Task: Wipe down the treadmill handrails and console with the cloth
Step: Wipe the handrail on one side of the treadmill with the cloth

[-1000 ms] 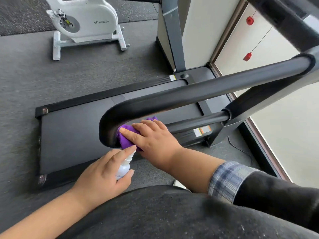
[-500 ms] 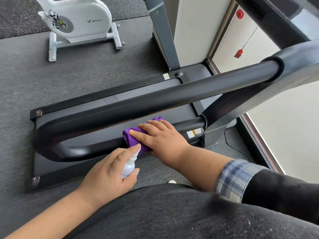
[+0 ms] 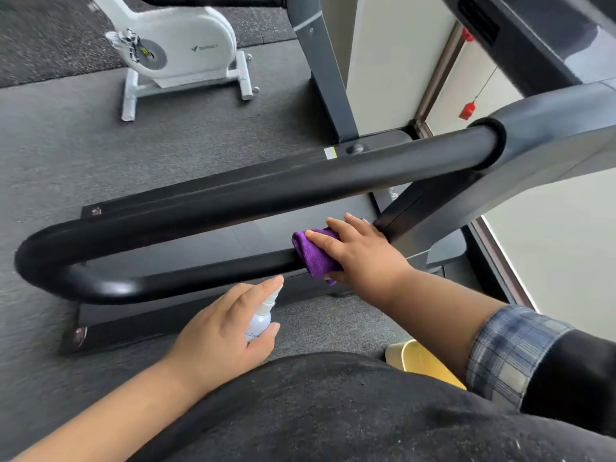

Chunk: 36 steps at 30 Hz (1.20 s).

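Dark grey speckled floor (image 3: pixel 66 155) is carrying the equipment. The black treadmill deck (image 3: pixel 186 331) is lying flat on it. A white exercise bike (image 3: pixel 180 48) is standing on its base behind, well apart from the deck.

blurred brand word on white exercise bike (image 3: pixel 186 45), not legible, no other readable text
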Tool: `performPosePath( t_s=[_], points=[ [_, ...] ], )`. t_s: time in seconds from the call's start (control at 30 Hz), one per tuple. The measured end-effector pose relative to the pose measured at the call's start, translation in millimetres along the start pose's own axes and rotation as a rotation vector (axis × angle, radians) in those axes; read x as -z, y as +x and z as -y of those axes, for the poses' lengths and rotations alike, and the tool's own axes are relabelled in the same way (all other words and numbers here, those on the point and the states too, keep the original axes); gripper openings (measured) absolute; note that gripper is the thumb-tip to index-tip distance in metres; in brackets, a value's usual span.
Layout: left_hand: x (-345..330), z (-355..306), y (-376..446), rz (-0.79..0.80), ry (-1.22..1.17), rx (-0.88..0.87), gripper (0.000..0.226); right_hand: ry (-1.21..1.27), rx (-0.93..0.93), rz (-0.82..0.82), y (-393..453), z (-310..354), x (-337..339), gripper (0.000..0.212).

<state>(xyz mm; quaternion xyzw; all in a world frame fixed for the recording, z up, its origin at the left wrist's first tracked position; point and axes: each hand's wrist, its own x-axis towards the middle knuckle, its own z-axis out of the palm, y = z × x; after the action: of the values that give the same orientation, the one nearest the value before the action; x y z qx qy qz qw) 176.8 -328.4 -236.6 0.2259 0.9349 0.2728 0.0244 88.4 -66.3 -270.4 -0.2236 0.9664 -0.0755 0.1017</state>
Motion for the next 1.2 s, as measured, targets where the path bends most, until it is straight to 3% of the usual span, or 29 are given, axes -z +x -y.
performPosePath(
  t_s=[0.17, 0.33, 0.47, 0.73, 0.97, 1.2],
  points=[
    [8.1, 2.0, -19.9, 0.015, 0.079, 0.065, 0.068, -0.020, 0.111, -0.104, 10.1, 23.8, -9.4, 0.086],
    [21.0, 7.6, -52.2, -0.001, 0.118, 0.185, 0.068, -0.022, 0.238, -0.152, 35.9, 91.7, -12.9, 0.085],
    [33.0, 11.1, -77.9, -0.040, 0.128, 0.251, 0.068, 0.028, 0.348, -0.138, 59.4, 140.5, -13.1, 0.077],
    [39.5, 3.4, -109.3, -0.117, 0.163, 0.349, 0.070, 0.103, 0.429, -0.124, 95.3, 219.0, -15.4, 0.082],
    [24.8, -3.0, -97.0, -0.116, 0.137, 0.351, 0.066, -0.033, 0.482, -0.093, 87.7, 200.1, -16.3, 0.072],
    [7.0, -10.7, -59.8, -0.091, 0.098, 0.237, 0.068, -0.015, 0.368, -0.112, 53.7, 112.1, -12.2, 0.068]
  ],
)
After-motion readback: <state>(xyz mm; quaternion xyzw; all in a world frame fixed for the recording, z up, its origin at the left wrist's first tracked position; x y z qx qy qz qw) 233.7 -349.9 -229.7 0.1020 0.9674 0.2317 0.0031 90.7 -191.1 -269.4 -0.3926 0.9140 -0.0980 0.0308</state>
